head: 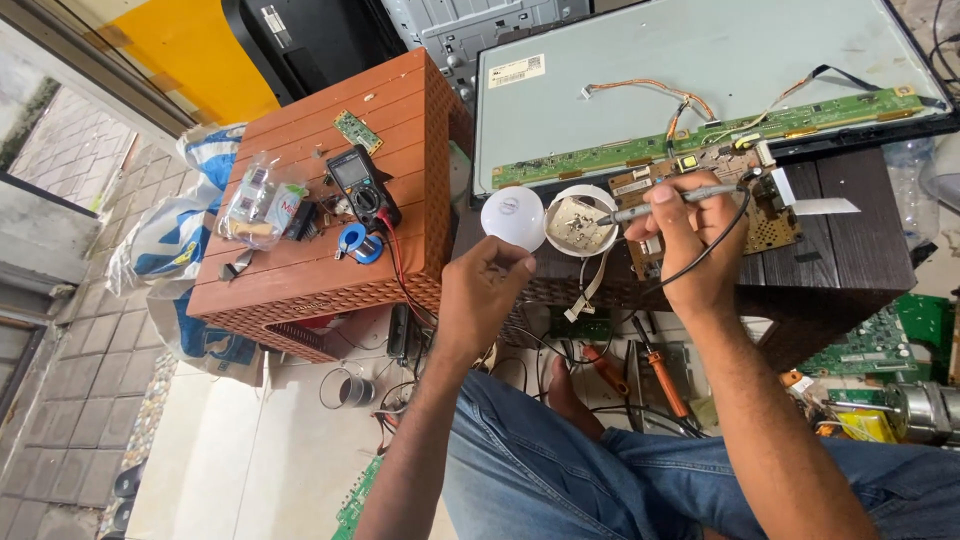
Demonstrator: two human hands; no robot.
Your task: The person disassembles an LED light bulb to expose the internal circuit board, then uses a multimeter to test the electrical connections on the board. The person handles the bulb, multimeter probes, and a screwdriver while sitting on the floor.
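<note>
While the left hand [487,290] is closed around the base of an opened LED bulb [580,222], its fingers curl tight and the bulb's round white housing faces up at the camera, just off the right edge of the brown slatted stool [330,200]. Inside that housing, used here as the only open container in hand, sits a pale circular board with small components; finer detail cannot be made out. Beside it on the stool side, touching the housing rim, is the detached white dome cover [512,217], and whether the left fingers also pinch it cannot be told. The right hand [690,245] is closed in a pen grip on a grey soldering iron [665,203], tip resting at the housing's right rim; its black cord loops down past the wrist. On the stool top: a clear plastic bag [262,203] holding small packaged parts, a black multimeter [362,185] with red lead, a blue solder spool [361,243] and a small green board [357,131]. Beyond the stool, right of it, a flat display panel [680,70] lies back-up on a dark table [850,230], green circuit strips and orange wires exposed. Below the stool's right corner, on the floor, lie orange-handled screwdrivers [660,375].
</note>
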